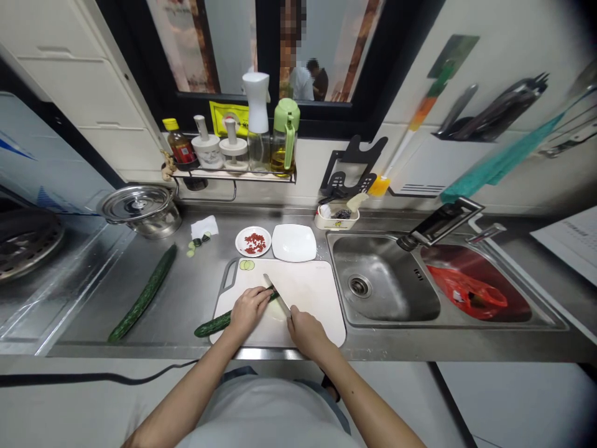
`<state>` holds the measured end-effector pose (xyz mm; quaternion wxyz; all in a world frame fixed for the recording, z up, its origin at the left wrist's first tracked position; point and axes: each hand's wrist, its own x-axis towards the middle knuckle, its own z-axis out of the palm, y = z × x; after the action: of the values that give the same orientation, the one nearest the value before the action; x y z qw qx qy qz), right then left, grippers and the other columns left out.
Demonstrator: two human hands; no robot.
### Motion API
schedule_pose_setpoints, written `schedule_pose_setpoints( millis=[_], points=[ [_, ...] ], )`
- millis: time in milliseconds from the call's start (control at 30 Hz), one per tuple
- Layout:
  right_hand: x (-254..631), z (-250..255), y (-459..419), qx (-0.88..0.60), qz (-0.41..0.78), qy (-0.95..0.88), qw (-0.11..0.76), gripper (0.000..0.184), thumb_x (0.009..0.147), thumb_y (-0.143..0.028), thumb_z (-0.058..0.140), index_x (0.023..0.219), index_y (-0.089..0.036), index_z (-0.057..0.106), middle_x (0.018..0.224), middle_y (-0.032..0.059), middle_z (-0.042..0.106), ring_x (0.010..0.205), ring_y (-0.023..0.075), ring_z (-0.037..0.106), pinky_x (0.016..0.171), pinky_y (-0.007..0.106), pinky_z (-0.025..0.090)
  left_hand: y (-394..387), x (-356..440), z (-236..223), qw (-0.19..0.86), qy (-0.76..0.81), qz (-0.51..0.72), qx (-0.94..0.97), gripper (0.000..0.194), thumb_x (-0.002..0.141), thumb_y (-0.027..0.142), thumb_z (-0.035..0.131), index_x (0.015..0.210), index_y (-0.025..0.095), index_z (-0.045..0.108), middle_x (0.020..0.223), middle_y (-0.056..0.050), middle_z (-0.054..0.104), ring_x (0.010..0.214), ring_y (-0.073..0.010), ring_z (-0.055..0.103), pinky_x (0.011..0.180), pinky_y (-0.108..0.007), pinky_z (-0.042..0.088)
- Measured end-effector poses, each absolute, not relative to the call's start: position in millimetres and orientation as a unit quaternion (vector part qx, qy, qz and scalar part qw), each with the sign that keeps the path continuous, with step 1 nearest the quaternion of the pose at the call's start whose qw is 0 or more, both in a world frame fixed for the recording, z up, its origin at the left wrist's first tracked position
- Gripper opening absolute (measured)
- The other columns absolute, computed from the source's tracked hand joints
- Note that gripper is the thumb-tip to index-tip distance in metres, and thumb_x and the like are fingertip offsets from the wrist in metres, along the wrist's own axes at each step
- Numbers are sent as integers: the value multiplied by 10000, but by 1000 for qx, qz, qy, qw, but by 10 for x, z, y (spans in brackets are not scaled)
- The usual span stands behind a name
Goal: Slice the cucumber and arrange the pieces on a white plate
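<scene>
On the white cutting board (312, 292) lies a cucumber (215, 325), its left end jutting past the board's edge. My left hand (250, 309) is closed over it near its right end. My right hand (305, 330) grips a knife (276, 292), whose blade stands right at the cucumber's right end. A few thin cucumber slices (247, 265) rest at the board's upper left corner. Behind the board are a small plate of chopped red pieces (254, 242) and a white square plate (293, 242).
A second cucumber (144, 295) lies on the steel counter at left, near cucumber scraps (192, 247) and a lidded pot (142, 208). To the right is a double sink (387, 280) with a red plastic bag (469, 295). Bottles stand on a rack (236, 175) behind.
</scene>
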<state>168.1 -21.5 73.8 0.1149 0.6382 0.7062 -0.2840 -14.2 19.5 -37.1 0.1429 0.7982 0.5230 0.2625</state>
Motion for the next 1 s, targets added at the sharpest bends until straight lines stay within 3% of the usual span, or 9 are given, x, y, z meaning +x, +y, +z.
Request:
schedule_pose_setpoints(
  millis=[1000],
  points=[
    [1634, 625, -174, 636, -265, 717, 104, 349, 939, -175, 290, 1171, -103, 540, 1008, 176, 684, 997, 260, 636, 778, 318, 434, 183, -123, -388, 139, 532, 261, 793, 274, 928, 290, 484, 1126, 288, 673, 1088, -27, 675, 958, -175, 596, 848, -315, 495]
  ],
)
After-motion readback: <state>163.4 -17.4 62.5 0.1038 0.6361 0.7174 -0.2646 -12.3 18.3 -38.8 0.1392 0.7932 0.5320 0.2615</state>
